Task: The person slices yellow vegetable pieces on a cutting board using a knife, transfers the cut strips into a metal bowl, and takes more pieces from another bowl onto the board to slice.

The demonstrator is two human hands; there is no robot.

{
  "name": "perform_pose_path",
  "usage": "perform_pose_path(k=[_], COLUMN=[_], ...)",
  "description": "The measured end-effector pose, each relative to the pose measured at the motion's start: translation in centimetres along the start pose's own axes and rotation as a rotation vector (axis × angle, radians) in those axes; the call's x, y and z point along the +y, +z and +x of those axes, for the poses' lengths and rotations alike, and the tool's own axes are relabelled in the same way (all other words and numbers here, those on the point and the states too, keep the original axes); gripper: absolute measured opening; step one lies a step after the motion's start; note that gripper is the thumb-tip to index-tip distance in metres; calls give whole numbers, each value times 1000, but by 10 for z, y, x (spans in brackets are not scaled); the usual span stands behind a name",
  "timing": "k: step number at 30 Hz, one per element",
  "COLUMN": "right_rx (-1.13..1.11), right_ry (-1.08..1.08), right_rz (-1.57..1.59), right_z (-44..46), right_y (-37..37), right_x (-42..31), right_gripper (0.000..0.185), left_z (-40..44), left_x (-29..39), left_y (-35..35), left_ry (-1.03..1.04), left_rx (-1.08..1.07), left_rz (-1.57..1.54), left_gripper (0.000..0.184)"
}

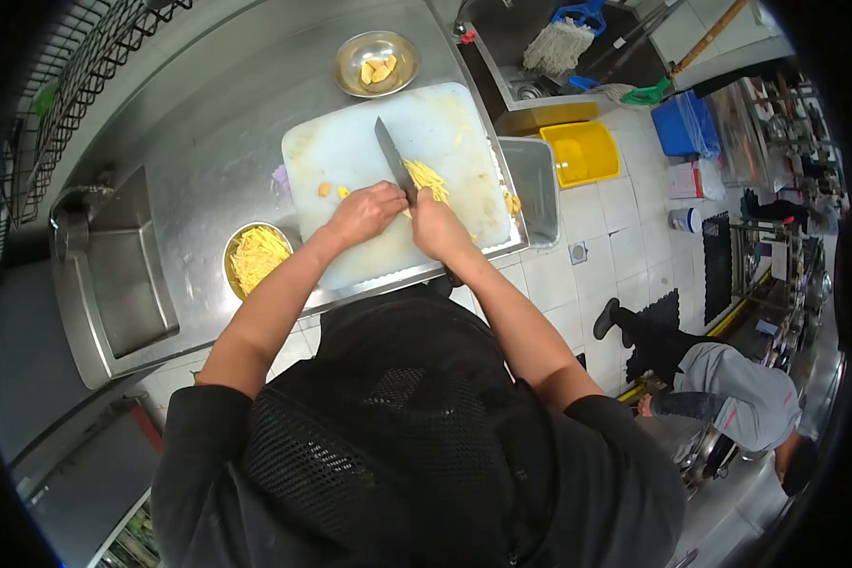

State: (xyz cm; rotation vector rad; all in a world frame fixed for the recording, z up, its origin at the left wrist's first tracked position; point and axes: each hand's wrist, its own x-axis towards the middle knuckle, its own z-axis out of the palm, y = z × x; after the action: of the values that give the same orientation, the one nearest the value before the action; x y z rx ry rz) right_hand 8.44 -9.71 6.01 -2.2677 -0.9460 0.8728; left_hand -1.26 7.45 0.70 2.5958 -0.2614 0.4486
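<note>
My right hand (437, 227) is closed around the handle of a kitchen knife (391, 151), whose blade points away from me over the white cutting board (341, 142). Curled fingers of my left hand (367, 213) rest on the board against the blade's left side; what they press on is hidden. Thin yellow shreds, apparently ginger (428, 180), lie right of the blade. Small ginger pieces (326, 189) sit left of my left hand. A metal bowl (348, 76) with ginger chunks stands beyond the board. Another bowl (228, 268), full of shreds, is near my left forearm.
A steel sink basin (128, 275) is set into the counter at left. Right of the counter stand a grey bin (530, 194) and a yellow tub (582, 153). A mop (559, 47) lies in the far sink. Another person (729, 388) is at the right.
</note>
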Motion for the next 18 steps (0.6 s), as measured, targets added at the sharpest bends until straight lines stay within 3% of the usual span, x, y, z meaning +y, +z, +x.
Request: perform_pose_path(k=[18], right_rx=[46], right_ry=[-40], right_rz=[60], right_z=[7], right_y=[9], right_x=[3], right_gripper=[20], left_z=[-1], left_x=[-1], left_y=[-5], left_ry=[-23], left_rx=[-59], left_rz=[-17], left_gripper=[19])
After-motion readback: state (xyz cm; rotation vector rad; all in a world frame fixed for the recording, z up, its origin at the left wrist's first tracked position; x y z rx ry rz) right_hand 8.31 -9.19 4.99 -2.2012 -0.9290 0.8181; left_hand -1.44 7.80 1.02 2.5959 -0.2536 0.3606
